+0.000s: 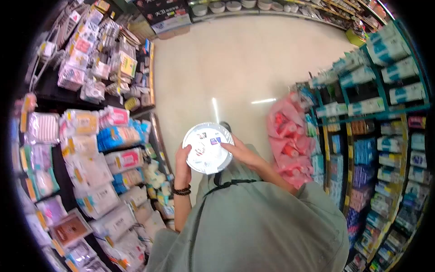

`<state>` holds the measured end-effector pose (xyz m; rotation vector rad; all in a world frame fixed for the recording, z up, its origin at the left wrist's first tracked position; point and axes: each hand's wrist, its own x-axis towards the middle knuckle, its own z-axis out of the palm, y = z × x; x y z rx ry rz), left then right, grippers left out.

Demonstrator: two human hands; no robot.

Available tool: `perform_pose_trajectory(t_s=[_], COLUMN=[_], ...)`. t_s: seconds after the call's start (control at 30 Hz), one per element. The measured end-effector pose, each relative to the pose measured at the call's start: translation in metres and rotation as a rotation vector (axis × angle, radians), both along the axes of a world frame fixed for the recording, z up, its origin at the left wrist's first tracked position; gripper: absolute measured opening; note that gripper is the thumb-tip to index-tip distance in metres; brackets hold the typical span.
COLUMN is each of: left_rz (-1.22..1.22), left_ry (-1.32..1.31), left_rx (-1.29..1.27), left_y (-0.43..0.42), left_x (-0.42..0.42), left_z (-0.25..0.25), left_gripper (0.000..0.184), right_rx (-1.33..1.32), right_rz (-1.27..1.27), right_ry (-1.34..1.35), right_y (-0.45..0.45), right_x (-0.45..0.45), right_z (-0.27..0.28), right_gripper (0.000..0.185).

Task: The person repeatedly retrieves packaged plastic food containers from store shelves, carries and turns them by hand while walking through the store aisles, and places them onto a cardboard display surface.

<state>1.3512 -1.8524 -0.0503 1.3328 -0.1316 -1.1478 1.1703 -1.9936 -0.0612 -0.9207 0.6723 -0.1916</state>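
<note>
A round container with a white and silver lid (206, 158) is held out in front of my body, its printed top facing up. My left hand (182, 164) grips its left rim, the thumb on the edge of the lid. On the right side, my right hand (239, 151) holds the rim, with the thumb lying on the lid near a small purple label. The fingers under the container are hidden. A dark beaded bracelet (181, 191) circles my left wrist.
Shelves of packaged goods (86, 167) line the left. Stocked shelves (362, 158) stand on the right, with a pink draped bundle (290, 136) beside them. Bowls (233, 6) sit on a shelf across the pale floor (222, 59).
</note>
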Motion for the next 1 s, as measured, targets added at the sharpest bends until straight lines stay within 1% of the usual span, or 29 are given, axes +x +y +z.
perform_pose_trajectory(t_s=[0.1, 0.13, 0.23, 0.27, 0.3, 0.33, 0.37, 0.43, 0.47, 0.53, 0.63, 0.67, 0.7, 0.77, 0.8, 0.9, 0.93, 1.0], left_rz=[0.102, 0.118, 0.203, 0.254, 0.299, 0.266, 0.285, 0.257, 0.242, 0.212, 0.196, 0.205, 0.215, 0.215, 0.221, 0.203, 0.184, 0.137], left_ry=[-0.044, -0.023, 0.019, 0.036, 0.051, 0.064, 0.116, 0.101, 0.112, 0.162, 0.272, 0.294, 0.316, 0.318, 0.316, 0.253, 0.231, 0.143], left_rx=[-0.055, -0.05, -0.059, -0.049, -0.071, -0.109, -0.126, -0.095, -0.104, -0.132, -0.159, -0.155, -0.157, -0.184, -0.201, -0.246, -0.26, -0.286], left_y=[-0.062, -0.078, -0.122, -0.133, -0.153, -0.173, -0.196, -0.229, -0.246, -0.294, -0.359, -0.383, -0.409, -0.458, -0.479, -0.539, -0.557, -0.585], left_x=[0.047, 0.066, 0.11, 0.124, 0.131, 0.142, 0.149, 0.174, 0.185, 0.212, 0.253, 0.27, 0.288, 0.319, 0.333, 0.381, 0.397, 0.424], left_z=[0.01, 0.01, 0.01, -0.004, 0.001, 0.005, 0.01, -0.001, -0.007, 0.001, -0.005, -0.012, -0.009, 0.002, 0.009, 0.008, 0.011, 0.022], left_gripper=[0.039, 0.039, 0.04, 0.041, 0.041, 0.042, 0.043, 0.043, 0.042, 0.042, 0.043, 0.043, 0.043, 0.044, 0.044, 0.047, 0.048, 0.051], right_rx=[-0.043, -0.054, -0.208, -0.285, -0.303, -0.309, -0.305, -0.219, -0.246, -0.296, -0.135, -0.197, -0.163, -0.116, -0.133, -0.278, -0.24, -0.185], right_rz=[0.044, 0.039, 0.118, 0.126, 0.108, 0.119, 0.132, 0.157, 0.176, 0.216, 0.21, 0.181, 0.182, 0.189, 0.115, 0.119, 0.088, 0.053], right_ry=[0.009, 0.023, -0.05, -0.02, -0.09, -0.103, -0.109, -0.099, -0.127, -0.179, -0.128, -0.119, -0.067, 0.04, -0.024, 0.01, -0.06, -0.098], right_y=[-0.069, -0.091, -0.148, -0.164, -0.175, -0.194, -0.21, -0.245, -0.263, -0.306, -0.371, -0.394, -0.418, -0.469, -0.485, -0.547, -0.561, -0.585], right_x=[0.059, 0.078, 0.129, 0.14, 0.154, 0.166, 0.174, 0.19, 0.197, 0.219, 0.258, 0.275, 0.294, 0.33, 0.348, 0.392, 0.408, 0.432], right_z=[0.009, 0.017, 0.021, 0.027, 0.002, 0.006, 0.009, 0.009, 0.005, 0.001, 0.013, 0.009, 0.01, 0.016, 0.03, 0.03, 0.04, 0.047], right_gripper=[0.062, 0.062, 0.063, 0.063, 0.062, 0.061, 0.061, 0.061, 0.061, 0.061, 0.061, 0.059, 0.059, 0.059, 0.058, 0.056, 0.054, 0.052])
